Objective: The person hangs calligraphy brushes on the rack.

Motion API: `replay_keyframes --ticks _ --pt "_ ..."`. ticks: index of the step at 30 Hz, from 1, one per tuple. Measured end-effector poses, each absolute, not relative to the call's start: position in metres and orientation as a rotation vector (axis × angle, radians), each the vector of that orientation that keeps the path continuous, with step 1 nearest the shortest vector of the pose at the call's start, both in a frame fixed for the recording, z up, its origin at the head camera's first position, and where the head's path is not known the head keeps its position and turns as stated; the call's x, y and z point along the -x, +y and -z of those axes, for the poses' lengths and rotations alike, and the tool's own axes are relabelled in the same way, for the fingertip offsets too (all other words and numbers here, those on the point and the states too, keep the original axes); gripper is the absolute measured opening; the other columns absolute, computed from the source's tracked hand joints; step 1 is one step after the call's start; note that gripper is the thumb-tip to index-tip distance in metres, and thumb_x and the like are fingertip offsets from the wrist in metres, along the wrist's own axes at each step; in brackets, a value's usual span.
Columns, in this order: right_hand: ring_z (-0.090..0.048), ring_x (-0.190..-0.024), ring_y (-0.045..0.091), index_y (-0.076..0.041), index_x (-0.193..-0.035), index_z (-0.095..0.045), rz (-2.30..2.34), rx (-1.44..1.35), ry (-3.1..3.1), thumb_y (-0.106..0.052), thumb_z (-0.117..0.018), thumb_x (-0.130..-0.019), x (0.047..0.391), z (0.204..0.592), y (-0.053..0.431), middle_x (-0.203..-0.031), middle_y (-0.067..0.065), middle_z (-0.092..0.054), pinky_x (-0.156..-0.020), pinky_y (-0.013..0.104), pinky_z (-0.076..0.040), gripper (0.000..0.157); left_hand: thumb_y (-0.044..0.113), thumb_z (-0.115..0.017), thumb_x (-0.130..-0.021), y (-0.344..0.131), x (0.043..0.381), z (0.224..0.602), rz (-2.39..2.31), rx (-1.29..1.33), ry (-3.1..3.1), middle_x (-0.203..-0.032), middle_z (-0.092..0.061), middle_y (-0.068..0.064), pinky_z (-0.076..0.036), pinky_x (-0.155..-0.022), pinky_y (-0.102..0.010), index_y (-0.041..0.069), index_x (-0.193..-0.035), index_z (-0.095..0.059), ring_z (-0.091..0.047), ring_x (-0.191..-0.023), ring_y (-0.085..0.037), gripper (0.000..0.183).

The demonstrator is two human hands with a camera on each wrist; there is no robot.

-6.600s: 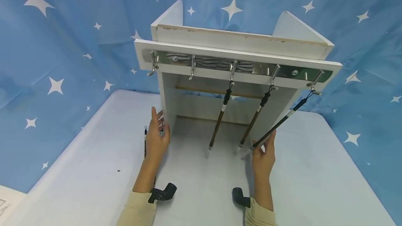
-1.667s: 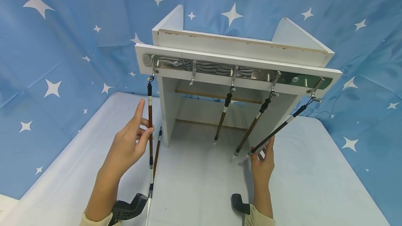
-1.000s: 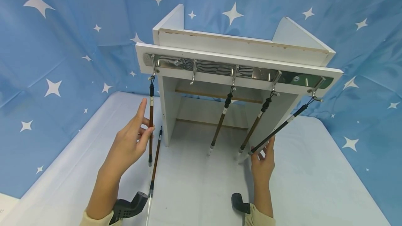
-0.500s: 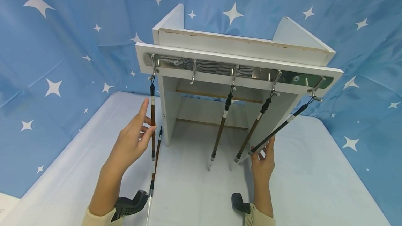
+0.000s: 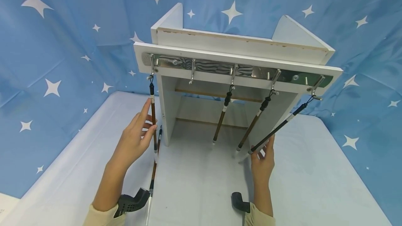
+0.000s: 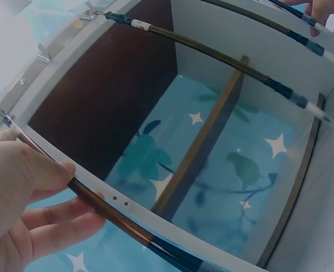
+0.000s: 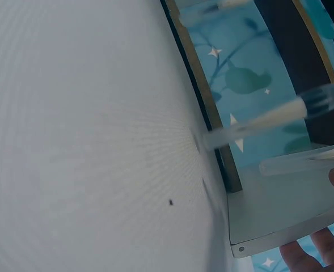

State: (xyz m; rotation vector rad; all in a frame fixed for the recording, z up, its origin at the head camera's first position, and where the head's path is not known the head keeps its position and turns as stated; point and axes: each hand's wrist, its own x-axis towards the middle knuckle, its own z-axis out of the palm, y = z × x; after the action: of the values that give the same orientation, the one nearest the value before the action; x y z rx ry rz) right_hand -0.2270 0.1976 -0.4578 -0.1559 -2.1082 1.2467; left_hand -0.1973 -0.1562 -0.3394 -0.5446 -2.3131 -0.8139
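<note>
My left hand (image 5: 135, 135) holds the brown shaft of a calligraphy brush (image 5: 153, 109) between thumb and fingers. That brush hangs by its loop from the leftmost hook (image 5: 152, 65) of a white wooden rack (image 5: 242, 41). In the left wrist view the thumb (image 6: 59, 173) lies on one side of the shaft, with fingers on the other. My right hand (image 5: 263, 163) grips the rack's right side panel low down, thumb inside and fingers outside. Three more capped brushes hang from the right-hand hooks: one (image 5: 221, 118), another (image 5: 255, 123) and a dark one (image 5: 282, 123).
The second hook (image 5: 193, 72) from the left bears nothing. Another brush (image 5: 154, 173) lies on the white table (image 5: 201, 191) left of the rack, partly behind the held brush. A blue star-patterned cloth (image 5: 78, 44) hangs behind.
Earliest, the left hand was on the rack's left panel and the leftmost hook was bare; a brush hangs there now. Lately the left hand shifts slightly right with it; the middle brushes swing.
</note>
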Motion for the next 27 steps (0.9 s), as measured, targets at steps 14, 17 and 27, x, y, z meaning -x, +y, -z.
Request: replay_keyframes --ticks 14,17,27 --pt "-0.048 -0.115 0.045 -0.023 -0.147 -0.017 -1.256 0.164 -2.114 0.005 -0.056 -0.082 0.227 0.457 0.198 -0.133 0.023 -0.042 -0.086 0.057 -0.045 0.081 -0.001 -0.063 -0.082 -0.156 0.209 0.353 0.883 0.505 -2.318 -0.098 -0.054 -0.017 -0.056 -0.067 -0.039 0.016 -0.147 -0.017 -0.064 -0.086 -0.028 0.082" --pt "-0.048 -0.116 0.044 -0.024 -0.147 -0.017 -1.264 0.171 -2.116 0.005 -0.056 -0.082 0.227 0.458 0.198 -0.135 0.023 -0.041 -0.087 0.057 -0.044 0.081 -0.001 -0.062 -0.082 -0.156 0.211 0.355 0.906 0.500 -2.313 -0.098 -0.054 -0.017 -0.056 -0.067 -0.039 0.017 -0.147 -0.017 -0.064 -0.087 -0.029 0.081" --pt "-0.048 -0.115 0.044 -0.023 -0.147 -0.017 -1.259 0.182 -2.114 0.008 -0.054 -0.081 0.228 0.457 0.198 -0.134 0.022 -0.042 -0.087 0.056 -0.045 0.081 -0.001 -0.062 -0.083 -0.155 0.215 0.359 0.944 0.501 -2.305 -0.098 -0.052 -0.017 -0.055 -0.070 -0.037 0.014 -0.146 -0.021 -0.061 -0.090 -0.028 0.077"
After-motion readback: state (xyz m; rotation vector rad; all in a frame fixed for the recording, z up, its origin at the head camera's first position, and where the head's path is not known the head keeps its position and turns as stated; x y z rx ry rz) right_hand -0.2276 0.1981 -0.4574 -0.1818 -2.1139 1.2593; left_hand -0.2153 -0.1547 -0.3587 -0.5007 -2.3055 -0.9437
